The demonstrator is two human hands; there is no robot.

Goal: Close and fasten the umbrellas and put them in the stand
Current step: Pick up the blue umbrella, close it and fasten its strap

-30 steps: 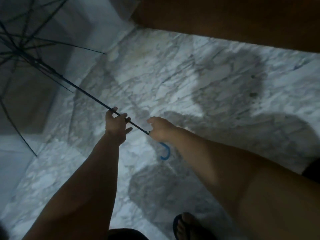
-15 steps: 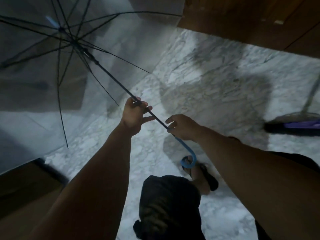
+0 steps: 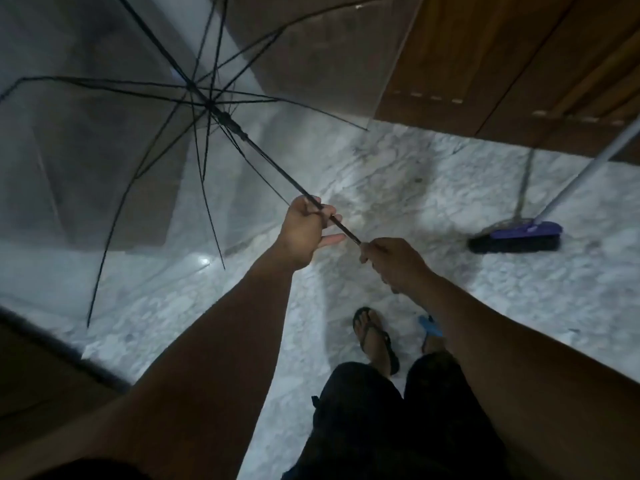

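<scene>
So, big to small:
Floor [image 3: 433,188]: pale marble w/ grey veins, runs under everything.
Door [image 3: 485,64]: brown wood panels, top right, meets the floor edge.
Umbrella [image 3: 86,161]: open, clear canopy w/ black ribs fanned out from the hub, upper left, held up off the floor. Tilted, canopy away from the person, shaft [image 3: 277,168] slanting down-right to the hands.
Person: stands over the floor, both bare arms stretched fwd, dark shorts, flip-flops on both feet.
Broom [image 3: 516,239]: purple head w/ dark bristles on the floor at right, pale stick leaning up to the right edge. Well apart from the umbrella.
Left hand [image 3: 303,233]: wrapped round the shaft partway up, fingers curled over it, thumb sticking out loose below.
Right hand [image 3: 394,263]: clenched round the lower end of the shaft, just below the left hand; small gap of bare shaft btwn the two.
Handle [image 3: 429,325]: blue bit peeks out under the right forearm, near the right foot; most of it hidden by the arm.
</scene>
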